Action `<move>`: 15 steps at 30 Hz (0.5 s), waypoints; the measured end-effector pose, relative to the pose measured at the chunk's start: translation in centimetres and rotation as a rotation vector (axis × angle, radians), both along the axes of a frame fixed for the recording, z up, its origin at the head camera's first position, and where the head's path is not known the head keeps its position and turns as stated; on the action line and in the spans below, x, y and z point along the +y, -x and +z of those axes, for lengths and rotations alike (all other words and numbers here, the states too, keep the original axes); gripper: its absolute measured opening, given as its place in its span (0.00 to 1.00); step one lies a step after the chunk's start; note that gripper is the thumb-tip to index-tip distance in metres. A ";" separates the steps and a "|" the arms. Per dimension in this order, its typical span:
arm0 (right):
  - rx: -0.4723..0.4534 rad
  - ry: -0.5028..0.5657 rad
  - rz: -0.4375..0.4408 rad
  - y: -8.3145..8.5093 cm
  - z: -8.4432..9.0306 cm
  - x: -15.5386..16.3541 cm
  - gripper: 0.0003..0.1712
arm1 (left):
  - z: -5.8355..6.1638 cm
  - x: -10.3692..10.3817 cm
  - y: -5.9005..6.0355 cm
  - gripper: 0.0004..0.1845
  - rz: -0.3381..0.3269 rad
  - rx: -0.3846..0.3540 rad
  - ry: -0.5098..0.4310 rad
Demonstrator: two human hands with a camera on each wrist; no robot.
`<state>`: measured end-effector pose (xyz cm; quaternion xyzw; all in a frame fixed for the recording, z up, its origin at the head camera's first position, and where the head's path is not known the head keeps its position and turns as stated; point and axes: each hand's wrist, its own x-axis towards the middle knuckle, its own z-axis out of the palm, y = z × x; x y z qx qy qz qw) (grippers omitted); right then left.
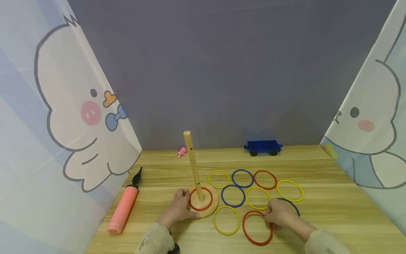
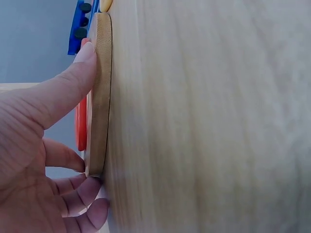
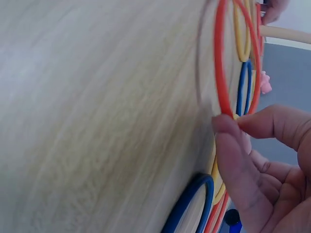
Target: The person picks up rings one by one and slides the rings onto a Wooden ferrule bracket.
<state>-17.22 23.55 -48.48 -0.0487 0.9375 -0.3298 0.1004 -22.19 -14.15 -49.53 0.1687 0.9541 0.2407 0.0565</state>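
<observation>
A wooden post (image 1: 192, 162) rises from a round wooden base (image 1: 215, 203), with one red ring (image 1: 200, 210) lying around its foot. My left hand (image 1: 180, 209) grips the base's edge; the left wrist view shows the thumb at the rim and the fingers round its side. Between thumb and forefinger, my right hand (image 1: 280, 213) pinches another red ring (image 3: 220, 58), which is raised a little over the tabletop and casts a shadow there. Close by lie a yellow ring (image 1: 226, 234) and a blue ring (image 1: 295, 205), the latter partly hidden by the right hand.
Several more yellow, blue and red rings lie flat right of the base, among them a red one (image 1: 265, 171). A pink hand pump (image 1: 123, 210) lies at the left. At the back are a blue toy wagon (image 1: 262, 146) and a small pink figure (image 1: 181, 152).
</observation>
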 end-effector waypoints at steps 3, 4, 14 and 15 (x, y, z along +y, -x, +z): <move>-0.027 0.116 0.040 -0.1 0.3 0.3 0.11 | 0.1 0.0 0.0 0.58 -0.006 0.006 -0.006; -0.034 0.157 0.057 -0.1 0.4 0.4 0.09 | 0.1 0.0 0.0 0.58 -0.006 0.007 -0.006; -0.215 0.511 0.116 0.8 2.3 -0.1 0.13 | -0.1 0.0 -0.1 0.58 -0.008 0.008 -0.003; -0.232 0.546 0.121 0.9 2.6 -0.3 0.15 | -0.1 0.0 -0.1 0.58 -0.009 0.011 -0.003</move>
